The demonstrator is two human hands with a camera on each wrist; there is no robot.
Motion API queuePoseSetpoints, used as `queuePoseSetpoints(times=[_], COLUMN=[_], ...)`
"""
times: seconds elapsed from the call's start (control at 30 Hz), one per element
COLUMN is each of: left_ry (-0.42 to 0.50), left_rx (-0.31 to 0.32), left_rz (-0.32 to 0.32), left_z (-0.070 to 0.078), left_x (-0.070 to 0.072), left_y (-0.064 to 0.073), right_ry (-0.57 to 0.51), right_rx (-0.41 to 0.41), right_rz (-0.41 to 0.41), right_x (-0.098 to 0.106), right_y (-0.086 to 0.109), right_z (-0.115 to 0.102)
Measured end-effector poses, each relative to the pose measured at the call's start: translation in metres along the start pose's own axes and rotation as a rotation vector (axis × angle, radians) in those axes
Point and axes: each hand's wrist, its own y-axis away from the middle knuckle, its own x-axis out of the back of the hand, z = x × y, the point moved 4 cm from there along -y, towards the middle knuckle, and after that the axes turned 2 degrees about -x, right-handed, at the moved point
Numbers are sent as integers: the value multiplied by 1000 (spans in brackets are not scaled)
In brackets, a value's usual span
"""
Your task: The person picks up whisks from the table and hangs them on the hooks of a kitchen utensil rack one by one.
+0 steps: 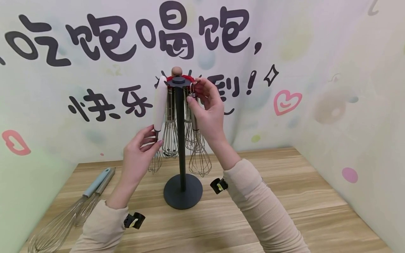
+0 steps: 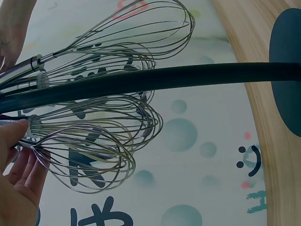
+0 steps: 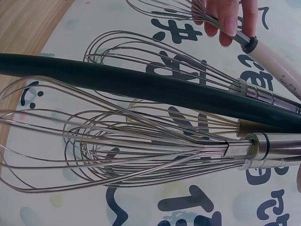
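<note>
A dark rotating utensil stand (image 1: 181,147) with a round base bears several whisks around its red-trimmed top. My left hand (image 1: 139,153) pinches the wire neck of a white-handled whisk (image 1: 160,105), whose handle rises upright beside the stand's top. In the right wrist view, that whisk's pale handle (image 3: 277,66) is joined to its wires by a dark collar. My right hand (image 1: 211,114) holds a steel-handled whisk (image 1: 200,160) near its hanging ring, at the stand's right side. Whether either whisk rests on a hook cannot be told.
Other metal whisks (image 1: 170,135) hang at the back of the stand. On the wooden table (image 1: 269,211) at the left lie a blue-handled whisk (image 1: 96,182) and a metal-handled whisk (image 1: 105,181), side by side. A printed cloth wall (image 1: 126,77) stands close behind.
</note>
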Motion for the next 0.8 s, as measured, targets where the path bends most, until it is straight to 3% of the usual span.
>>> queuePoseSetpoints(times=[0.4,0.63,0.8], left_ry=[-38,-30,-83], left_rx=[-73,-60,-36], left_rz=[61,123,156], left_z=[-7,-19,-33], left_x=[11,26,40], left_y=[4,5,7], right_ry=[-12,-15,-23], right_rx=[-2,-2,-6], right_rz=[2,6,5], right_x=[1,1,0], right_y=[0,0,0], right_z=[1,0,0])
